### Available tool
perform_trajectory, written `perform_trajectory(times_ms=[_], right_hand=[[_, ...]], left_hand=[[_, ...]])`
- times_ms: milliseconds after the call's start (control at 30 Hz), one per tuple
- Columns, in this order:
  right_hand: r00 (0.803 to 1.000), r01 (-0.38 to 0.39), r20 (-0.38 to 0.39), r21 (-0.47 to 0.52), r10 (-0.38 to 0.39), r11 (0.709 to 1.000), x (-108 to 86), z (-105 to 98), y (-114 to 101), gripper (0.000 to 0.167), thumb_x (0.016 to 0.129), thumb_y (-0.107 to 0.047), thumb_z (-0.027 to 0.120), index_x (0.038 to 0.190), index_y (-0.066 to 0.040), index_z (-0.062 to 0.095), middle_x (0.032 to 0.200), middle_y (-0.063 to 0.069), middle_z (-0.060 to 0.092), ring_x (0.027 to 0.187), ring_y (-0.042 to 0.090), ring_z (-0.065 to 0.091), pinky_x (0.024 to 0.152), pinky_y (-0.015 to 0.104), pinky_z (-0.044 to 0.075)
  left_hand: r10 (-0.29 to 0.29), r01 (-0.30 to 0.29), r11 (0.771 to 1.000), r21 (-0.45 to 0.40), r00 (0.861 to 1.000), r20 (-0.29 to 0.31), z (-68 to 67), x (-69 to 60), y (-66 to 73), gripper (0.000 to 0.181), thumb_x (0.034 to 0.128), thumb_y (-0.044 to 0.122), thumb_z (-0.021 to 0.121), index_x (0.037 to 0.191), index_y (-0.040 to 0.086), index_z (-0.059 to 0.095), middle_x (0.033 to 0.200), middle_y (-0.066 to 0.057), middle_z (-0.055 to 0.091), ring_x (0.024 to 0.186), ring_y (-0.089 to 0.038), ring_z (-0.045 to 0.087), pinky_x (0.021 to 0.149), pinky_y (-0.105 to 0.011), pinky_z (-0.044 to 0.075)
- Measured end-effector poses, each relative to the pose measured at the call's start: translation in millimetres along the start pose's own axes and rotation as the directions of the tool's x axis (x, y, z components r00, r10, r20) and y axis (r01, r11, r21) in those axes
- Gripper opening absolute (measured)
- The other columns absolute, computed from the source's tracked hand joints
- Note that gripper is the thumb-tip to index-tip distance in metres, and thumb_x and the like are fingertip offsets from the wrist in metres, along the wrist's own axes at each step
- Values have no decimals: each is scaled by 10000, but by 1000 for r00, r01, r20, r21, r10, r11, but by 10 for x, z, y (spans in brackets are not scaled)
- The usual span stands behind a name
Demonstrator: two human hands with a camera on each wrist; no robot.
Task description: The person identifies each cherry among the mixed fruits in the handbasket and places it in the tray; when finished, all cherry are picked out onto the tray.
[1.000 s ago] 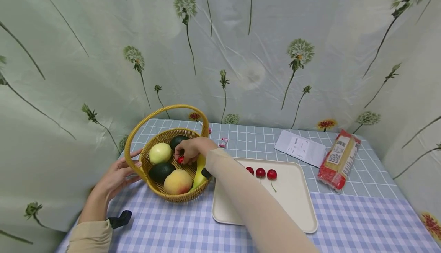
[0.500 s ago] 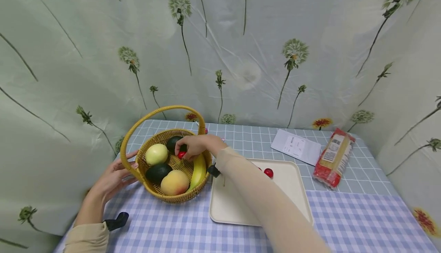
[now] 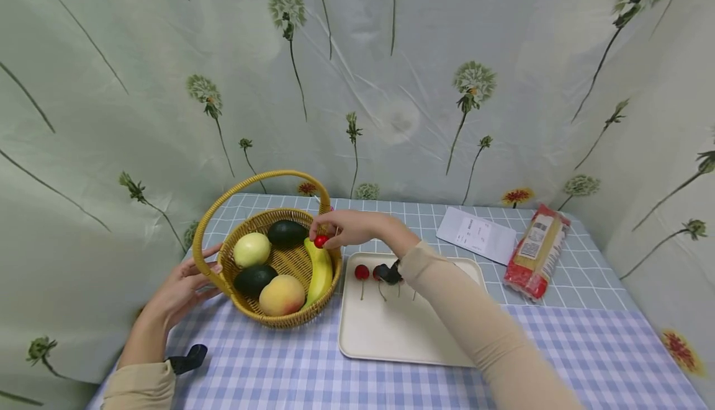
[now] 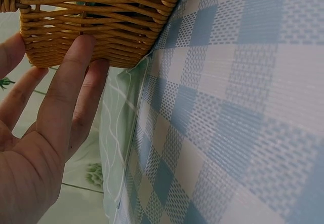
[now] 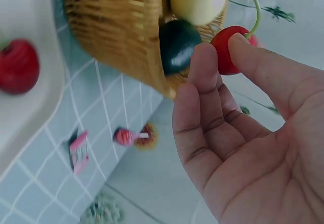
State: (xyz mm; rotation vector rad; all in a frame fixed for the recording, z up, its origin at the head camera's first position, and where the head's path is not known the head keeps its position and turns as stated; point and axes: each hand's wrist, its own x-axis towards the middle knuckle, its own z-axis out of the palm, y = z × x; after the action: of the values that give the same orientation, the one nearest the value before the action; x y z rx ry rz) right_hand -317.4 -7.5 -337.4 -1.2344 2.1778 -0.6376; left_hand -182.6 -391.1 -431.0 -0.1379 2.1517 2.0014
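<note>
A red cherry [image 5: 229, 50] with a green stem is pinched between thumb and fingers of my right hand [image 3: 353, 226]. That hand is over the right rim of the wicker basket [image 3: 246, 307]. My left hand [image 3: 184, 286] touches the basket's left side with extended fingers, as the left wrist view confirms. Inside the basket lie a banana [image 3: 319, 273], a peach [image 3: 282, 295], a pale yellow-green round fruit [image 3: 251, 250], a dark green avocado-like fruit [image 3: 255, 281] and another dark green one [image 3: 287, 234]. Several cherries [image 3: 362, 272] lie in a row on the cream tray [image 3: 391, 335], partly hidden by my right wrist.
At the back right lie a white labelled packet [image 3: 477, 236] and a red-and-clear food package [image 3: 537, 252]. A pink wrapped candy [image 5: 79, 152] and a lollipop [image 5: 124, 136] are behind the basket and tray. A patterned curtain [image 3: 357, 75] hangs behind the table.
My right hand has lifted out of the basket and moved right toward the tray, with the cherry still pinched. The left hand stays at the basket's side.
</note>
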Motion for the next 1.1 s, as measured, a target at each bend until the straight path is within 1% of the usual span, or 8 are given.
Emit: perform_trajectory(times_ms=[33, 133, 300, 433, 600, 733, 900, 1100], right_hand=[[1000, -6, -8, 9, 6, 1000, -64, -11, 14, 279, 1095, -141, 622, 1374, -136, 632, 1076, 81, 687, 891, 153, 644, 815, 260, 532], [999, -17, -32, 49, 19, 999, -267, -32, 70, 280, 1095, -125, 615, 1376, -123, 625, 1076, 113, 718, 893, 189, 709, 832, 290, 568], [996, -33, -84, 86, 41, 996, -606, -39, 197, 262, 1094, -122, 620, 1355, -139, 632, 1045, 87, 720, 921, 296, 727, 845, 346, 576], [990, -72, -118, 78, 81, 994, -865, -24, 300, 259, 1093, -143, 624, 1347, -190, 641, 1063, 103, 726, 929, 281, 701, 865, 393, 574], [975, -126, -171, 93, 140, 988, -1179, 43, 467, 249, 1084, -135, 639, 1318, -219, 651, 1038, 23, 701, 921, 229, 685, 878, 408, 577], [964, -148, -206, 116, 169, 982, -1427, 119, 625, 256, 1076, -109, 644, 1321, -186, 652, 1080, 82, 708, 944, 259, 696, 863, 381, 573], [945, -207, -230, 122, 231, 971, -1729, 245, 845, 272, 1065, -103, 662, 1333, -125, 629, 1103, 118, 724, 972, 260, 710, 838, 330, 566], [916, -272, -247, 194, 315, 943, -1997, 414, 1045, 252, 1052, -94, 678, 1300, -86, 633, 1067, 135, 717, 930, 266, 690, 847, 403, 586]], left_hand=[[1, -1, 1000, 0, 1000, 2, -2, 1, 0, 712, 1098, 151, 624, 1717, 142, 273, 1153, 189, 729, 1031, -70, 735, 885, -261, 624], [2, -2, 1000, -2, 1000, 3, -4, 8, -4, 719, 1097, 145, 625, 1718, 128, 263, 1154, 186, 730, 1029, -76, 737, 884, -263, 625], [1, -1, 1000, -4, 1000, 6, 0, 14, -7, 716, 1097, 145, 625, 1718, 136, 268, 1154, 184, 732, 1035, -71, 738, 885, -261, 625], [0, 0, 1000, -6, 1000, 2, -1, 6, -3, 710, 1098, 150, 625, 1717, 151, 276, 1148, 184, 735, 1032, -67, 739, 884, -257, 626], [-7, 7, 1000, -16, 1000, 5, -10, 1, -8, 714, 1100, 141, 619, 1721, 164, 268, 1137, 178, 738, 1018, -72, 741, 882, -260, 627], [-5, 5, 1000, -18, 1000, 10, -16, -2, -18, 716, 1100, 141, 619, 1722, 163, 265, 1147, 178, 735, 1029, -64, 741, 883, -261, 628], [3, -3, 1000, -18, 1000, 11, -10, 0, -16, 714, 1100, 146, 620, 1721, 168, 268, 1157, 182, 728, 1048, -48, 737, 885, -261, 629], [-4, 4, 1000, -8, 1000, 5, -12, 5, -16, 724, 1099, 148, 624, 1723, 156, 257, 1150, 189, 725, 1038, -53, 736, 882, -257, 627]])
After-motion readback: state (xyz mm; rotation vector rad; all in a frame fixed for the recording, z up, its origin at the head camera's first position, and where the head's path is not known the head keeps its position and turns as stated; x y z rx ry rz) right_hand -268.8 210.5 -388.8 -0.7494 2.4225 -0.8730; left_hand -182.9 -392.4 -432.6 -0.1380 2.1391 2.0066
